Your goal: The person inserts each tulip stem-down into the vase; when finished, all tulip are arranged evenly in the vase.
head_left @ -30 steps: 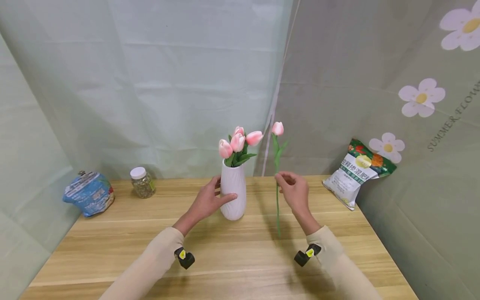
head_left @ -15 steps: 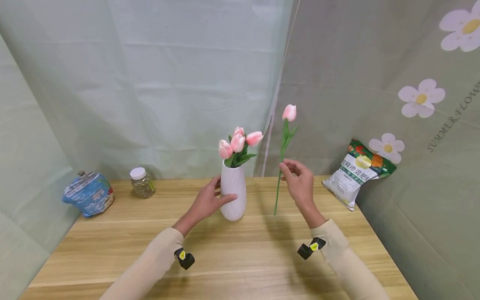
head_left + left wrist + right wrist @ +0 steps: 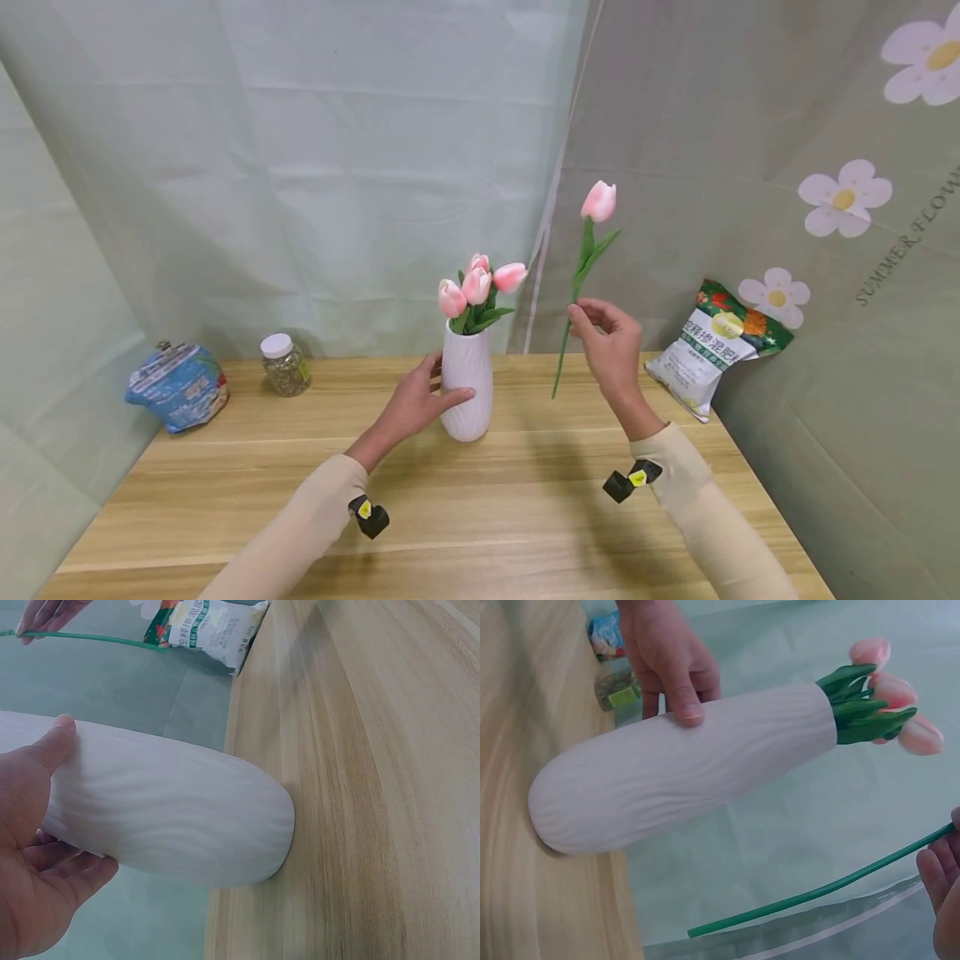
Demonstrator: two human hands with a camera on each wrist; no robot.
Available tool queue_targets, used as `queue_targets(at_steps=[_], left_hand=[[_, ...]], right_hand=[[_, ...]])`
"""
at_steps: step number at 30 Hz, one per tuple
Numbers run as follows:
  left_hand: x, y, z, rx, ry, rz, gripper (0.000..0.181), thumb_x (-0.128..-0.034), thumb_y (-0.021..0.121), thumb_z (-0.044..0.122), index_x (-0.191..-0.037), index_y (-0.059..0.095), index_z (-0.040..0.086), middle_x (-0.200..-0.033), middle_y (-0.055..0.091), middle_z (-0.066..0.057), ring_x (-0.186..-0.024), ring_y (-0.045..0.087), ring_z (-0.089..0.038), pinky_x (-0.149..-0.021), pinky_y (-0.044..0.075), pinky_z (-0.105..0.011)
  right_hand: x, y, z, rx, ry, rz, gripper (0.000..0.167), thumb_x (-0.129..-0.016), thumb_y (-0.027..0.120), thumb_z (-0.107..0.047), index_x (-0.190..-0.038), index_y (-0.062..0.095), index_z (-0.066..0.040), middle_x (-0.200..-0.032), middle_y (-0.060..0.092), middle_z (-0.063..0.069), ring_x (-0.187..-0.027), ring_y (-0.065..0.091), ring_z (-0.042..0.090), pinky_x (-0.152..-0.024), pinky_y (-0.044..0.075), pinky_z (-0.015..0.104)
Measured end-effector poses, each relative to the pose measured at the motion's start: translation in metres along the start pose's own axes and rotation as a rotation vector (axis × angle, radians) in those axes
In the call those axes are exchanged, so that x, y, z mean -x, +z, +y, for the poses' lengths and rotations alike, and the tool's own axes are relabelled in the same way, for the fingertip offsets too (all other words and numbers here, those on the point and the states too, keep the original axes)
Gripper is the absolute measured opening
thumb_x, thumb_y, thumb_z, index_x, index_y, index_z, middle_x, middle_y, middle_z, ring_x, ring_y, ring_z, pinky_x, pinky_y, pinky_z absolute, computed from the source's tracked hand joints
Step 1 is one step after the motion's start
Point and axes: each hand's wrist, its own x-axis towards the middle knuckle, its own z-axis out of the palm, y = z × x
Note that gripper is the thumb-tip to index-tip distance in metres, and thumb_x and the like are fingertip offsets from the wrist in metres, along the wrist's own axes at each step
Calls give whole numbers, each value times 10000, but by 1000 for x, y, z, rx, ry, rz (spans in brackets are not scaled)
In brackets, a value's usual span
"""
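Observation:
A ribbed white vase (image 3: pixel 468 379) stands upright on the wooden table with several pink tulips (image 3: pixel 476 286) in its mouth. My left hand (image 3: pixel 408 404) holds the vase from the left, thumb across the front and fingers around the far side. To the right of it, my right hand (image 3: pixel 611 350) pinches one pink tulip (image 3: pixel 598 202) by its green stem, between thumb and fingertips. That tulip is raised off the table, bloom up and leaning right. Its bare stem end (image 3: pixel 705 928) hangs beside the vase in the right wrist view. Stems inside the vase are hidden.
A blue bag (image 3: pixel 180 389) and a white-lidded jar (image 3: pixel 285 367) of small pieces stand at the back left of the table (image 3: pixel 480 517). A white and green bag (image 3: pixel 712 346) leans on the curtain at the back right. Curtains border the back and sides.
My right hand has lifted the single tulip up and to the right, and its stem now leans more. The left hand and the vase have stayed put.

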Motion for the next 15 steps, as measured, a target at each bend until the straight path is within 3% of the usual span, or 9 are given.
queue_targets(at_steps=[8,15], left_hand=[[0,0,1,5,-7,-5,897,-861,814,463,-1535,375,66,-1511,501,-152,-1376,511,-330,-1102,482,-500],[0,0,1,2,-7,-5,882,-866,813,451,-1532,378,70,-1509,503,-149,-1374,513,-327,-1102,483,-496]], right_hand=[[-6,-1,-5,-47,-61,14,296,-934,770,-174,-1067,728,87,-886,752,-71,-766,719,100,-706,630,249],[-10,2,-16,-105,-86,29,306,-926,775,-147,-1073,713,115,-882,766,-72,-737,732,88,-696,633,263]])
